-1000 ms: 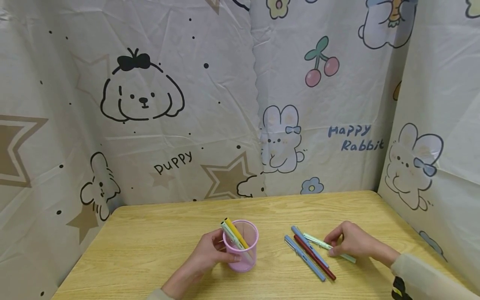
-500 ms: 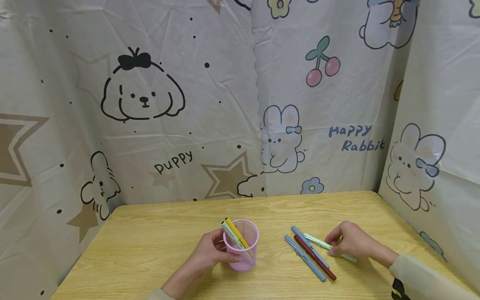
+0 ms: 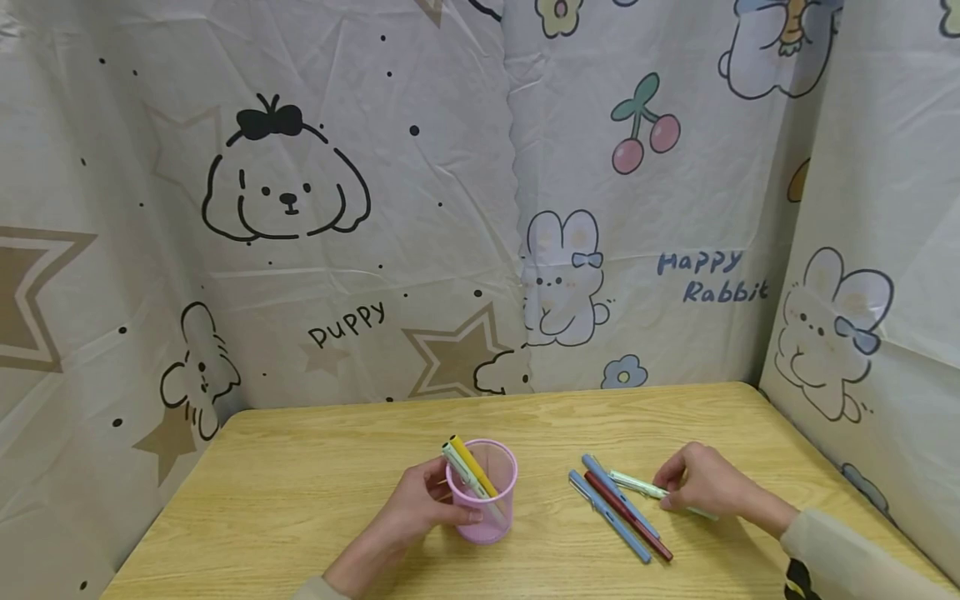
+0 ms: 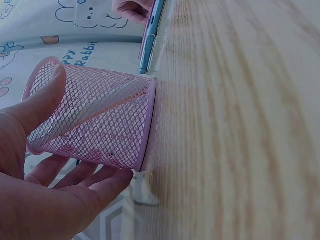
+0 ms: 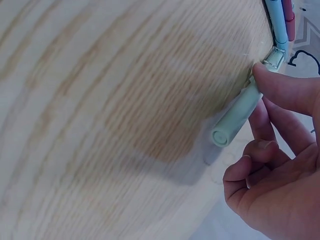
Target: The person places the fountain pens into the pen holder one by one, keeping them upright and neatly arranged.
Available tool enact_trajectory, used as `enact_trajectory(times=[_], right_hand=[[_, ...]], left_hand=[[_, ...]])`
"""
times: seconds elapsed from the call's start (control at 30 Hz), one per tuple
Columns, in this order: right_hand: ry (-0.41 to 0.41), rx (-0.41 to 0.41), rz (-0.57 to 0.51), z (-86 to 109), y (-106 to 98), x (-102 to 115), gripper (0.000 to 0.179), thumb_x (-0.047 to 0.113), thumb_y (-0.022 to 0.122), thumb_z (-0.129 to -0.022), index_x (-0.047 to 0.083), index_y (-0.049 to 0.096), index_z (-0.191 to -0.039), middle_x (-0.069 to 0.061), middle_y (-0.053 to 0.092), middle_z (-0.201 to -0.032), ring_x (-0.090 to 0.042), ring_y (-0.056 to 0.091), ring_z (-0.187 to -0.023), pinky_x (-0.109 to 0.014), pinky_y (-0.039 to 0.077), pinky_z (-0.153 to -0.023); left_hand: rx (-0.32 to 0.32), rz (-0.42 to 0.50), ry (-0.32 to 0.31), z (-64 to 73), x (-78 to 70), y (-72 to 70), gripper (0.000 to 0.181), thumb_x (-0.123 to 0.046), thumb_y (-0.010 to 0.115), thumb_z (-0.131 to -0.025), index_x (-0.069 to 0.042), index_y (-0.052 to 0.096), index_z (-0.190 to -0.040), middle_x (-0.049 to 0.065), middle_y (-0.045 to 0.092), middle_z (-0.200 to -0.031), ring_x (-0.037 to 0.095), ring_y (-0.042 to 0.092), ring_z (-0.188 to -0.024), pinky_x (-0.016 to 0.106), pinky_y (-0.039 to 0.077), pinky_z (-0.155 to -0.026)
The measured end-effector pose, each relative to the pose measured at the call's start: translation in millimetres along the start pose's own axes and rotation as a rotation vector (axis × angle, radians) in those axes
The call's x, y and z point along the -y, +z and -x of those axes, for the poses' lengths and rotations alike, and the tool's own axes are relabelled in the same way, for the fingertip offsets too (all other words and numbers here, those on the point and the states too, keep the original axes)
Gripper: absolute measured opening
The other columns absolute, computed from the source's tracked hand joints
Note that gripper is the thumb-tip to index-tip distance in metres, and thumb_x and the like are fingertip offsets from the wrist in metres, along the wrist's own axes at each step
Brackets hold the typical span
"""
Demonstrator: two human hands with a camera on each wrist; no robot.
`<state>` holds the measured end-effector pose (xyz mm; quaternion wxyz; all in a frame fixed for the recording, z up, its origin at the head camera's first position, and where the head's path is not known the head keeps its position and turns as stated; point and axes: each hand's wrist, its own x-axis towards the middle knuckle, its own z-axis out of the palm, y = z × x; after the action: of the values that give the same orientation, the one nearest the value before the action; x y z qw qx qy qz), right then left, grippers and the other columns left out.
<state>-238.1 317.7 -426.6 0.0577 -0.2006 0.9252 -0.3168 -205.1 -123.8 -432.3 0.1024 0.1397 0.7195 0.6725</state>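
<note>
My left hand (image 3: 411,507) grips a pink mesh pen cup (image 3: 501,518) by its side, thumb and fingers on opposite walls. The cup stands upright on the table; a yellow pen (image 3: 476,468) and a pale green pen (image 3: 462,472) lean inside it. Over to the right, my right hand (image 3: 708,485) pinches a light green pen (image 3: 633,483) between thumb and fingers. In the right wrist view, that green pen (image 5: 237,114) slants with one end towards the camera. Beside it lie two blue pens (image 3: 610,517) and a dark red pen (image 3: 628,516), roughly parallel.
The wooden table (image 3: 337,467) has light yellow grain. A printed cloth (image 3: 435,250) with cartoon animals hangs behind it and along both sides. The loose pens lie between the cup and my right hand.
The light green pen in my right hand has shifted slightly to the right. The tops of the red pen and one blue pen have nudged a little. My left hand and the cup stay put.
</note>
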Motion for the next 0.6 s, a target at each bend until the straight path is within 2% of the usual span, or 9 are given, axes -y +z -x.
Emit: enact_trajectory(times=[0.27, 0.6], right_hand=[[0.020, -0.019, -0.013, 1.3, 0.5, -0.7, 0.015, 0.003, 0.089, -0.077, 0.006, 0.079, -0.088, 0.004, 0.067, -0.076, -0.008, 0.056, -0.070, -0.025, 0.047, -0.062], [0.090, -0.047, -0.044, 1.8, -1.0, 1.3, 0.016, 0.001, 0.087, -0.078, 0.004, 0.080, -0.092, 0.002, 0.066, -0.077, -0.014, 0.055, -0.071, -0.026, 0.046, -0.062]], left_hand=[[0.002, 0.002, 0.001, 0.2, 0.1, -0.5, 0.075, 0.005, 0.090, -0.076, 0.006, 0.057, -0.143, 0.014, 0.068, -0.129, 0.031, 0.063, -0.123, 0.038, 0.055, -0.103], [0.005, 0.003, -0.001, 0.1, 1.8, -1.3, 0.076, 0.005, 0.090, -0.076, 0.005, 0.057, -0.144, 0.014, 0.067, -0.131, 0.032, 0.063, -0.124, 0.039, 0.055, -0.104]])
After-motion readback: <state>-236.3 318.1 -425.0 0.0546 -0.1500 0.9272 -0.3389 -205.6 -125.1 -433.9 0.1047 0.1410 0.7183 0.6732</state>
